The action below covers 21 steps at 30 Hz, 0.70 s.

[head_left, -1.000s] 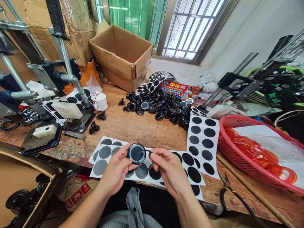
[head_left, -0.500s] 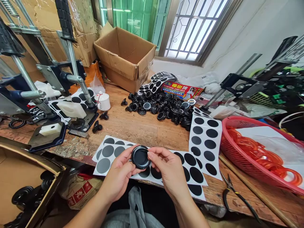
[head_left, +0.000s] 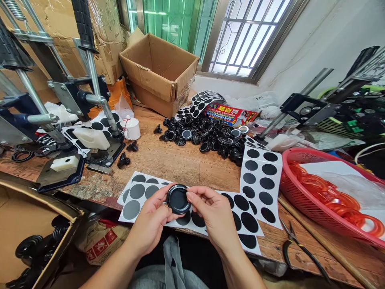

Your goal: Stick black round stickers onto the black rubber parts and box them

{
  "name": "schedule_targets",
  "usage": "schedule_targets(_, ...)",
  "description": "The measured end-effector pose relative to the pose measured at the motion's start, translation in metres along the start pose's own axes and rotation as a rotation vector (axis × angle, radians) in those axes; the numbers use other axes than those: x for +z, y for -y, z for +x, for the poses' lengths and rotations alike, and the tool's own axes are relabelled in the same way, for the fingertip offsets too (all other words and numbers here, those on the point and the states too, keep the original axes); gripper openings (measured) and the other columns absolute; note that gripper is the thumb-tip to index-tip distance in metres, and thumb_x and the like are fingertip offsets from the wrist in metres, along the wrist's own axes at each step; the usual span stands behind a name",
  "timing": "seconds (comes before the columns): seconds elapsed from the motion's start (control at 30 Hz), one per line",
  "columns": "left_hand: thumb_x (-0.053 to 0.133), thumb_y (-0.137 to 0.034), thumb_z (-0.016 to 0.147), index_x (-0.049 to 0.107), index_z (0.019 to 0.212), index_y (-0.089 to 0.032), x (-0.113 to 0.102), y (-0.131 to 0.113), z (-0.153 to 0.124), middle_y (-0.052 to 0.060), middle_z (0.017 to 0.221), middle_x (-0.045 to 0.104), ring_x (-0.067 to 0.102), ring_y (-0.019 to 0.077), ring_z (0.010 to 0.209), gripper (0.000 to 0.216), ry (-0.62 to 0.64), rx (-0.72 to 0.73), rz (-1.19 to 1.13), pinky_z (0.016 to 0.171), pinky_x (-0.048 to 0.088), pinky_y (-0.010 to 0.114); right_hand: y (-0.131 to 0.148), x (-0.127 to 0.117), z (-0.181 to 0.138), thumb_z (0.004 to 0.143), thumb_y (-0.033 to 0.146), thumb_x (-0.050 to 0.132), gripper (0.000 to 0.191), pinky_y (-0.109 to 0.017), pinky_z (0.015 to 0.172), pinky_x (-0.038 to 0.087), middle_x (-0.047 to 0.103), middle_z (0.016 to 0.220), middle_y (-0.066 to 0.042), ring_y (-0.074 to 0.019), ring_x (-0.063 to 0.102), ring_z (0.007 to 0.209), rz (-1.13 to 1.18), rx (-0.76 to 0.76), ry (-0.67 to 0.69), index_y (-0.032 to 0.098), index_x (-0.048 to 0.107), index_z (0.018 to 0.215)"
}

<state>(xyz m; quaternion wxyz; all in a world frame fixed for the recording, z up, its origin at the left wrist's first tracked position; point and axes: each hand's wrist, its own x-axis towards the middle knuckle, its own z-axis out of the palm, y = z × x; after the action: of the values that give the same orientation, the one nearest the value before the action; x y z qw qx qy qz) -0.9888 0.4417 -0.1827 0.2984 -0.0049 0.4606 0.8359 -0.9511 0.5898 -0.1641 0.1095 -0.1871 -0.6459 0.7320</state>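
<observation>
My left hand (head_left: 155, 216) is closed around a round black knob (head_left: 178, 199), with its recessed, dished face turned up toward me. From the other side, my right hand (head_left: 212, 208) pinches the knob's right rim between thumb and fingertips. Whether a thin sticker lies between those fingers is too small to tell. Under and beside both hands lie white sheets of round black stickers (head_left: 131, 210) along the table's front edge. Another sticker sheet (head_left: 261, 180) lies to the right. Beyond the hands is a heap of similar black knobs (head_left: 210, 136).
Lever presses stand at left (head_left: 96, 96) and right (head_left: 303, 104). A red basket (head_left: 315, 200) holds orange-red rings; pliers (head_left: 293, 241) and a wooden stick (head_left: 327, 245) lie near it. A white mug (head_left: 131, 129), an open carton (head_left: 162, 80) and a lower-left box (head_left: 27, 212) with black parts stand around.
The view has shifted very slightly. Both hands keep the same hold on the knob, which appears tilted a little differently.
</observation>
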Motion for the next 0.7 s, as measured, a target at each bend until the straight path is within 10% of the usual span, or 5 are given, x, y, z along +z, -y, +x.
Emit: schedule_targets(0.7,0.068,-0.016,0.071,0.067,0.116,-0.023,-0.0023,0.0035,0.0017,0.009,0.125,0.063,0.063,0.0269,0.102,0.045,-0.022,0.014,0.030,0.080,0.056,0.035,-0.0018,0.0015,-0.0027,0.069,0.038,0.077,0.024,-0.020,0.038,0.033,0.056,0.053,0.002,-0.0072,0.042,0.042,0.013,0.050,0.005,0.017,0.072,0.080)
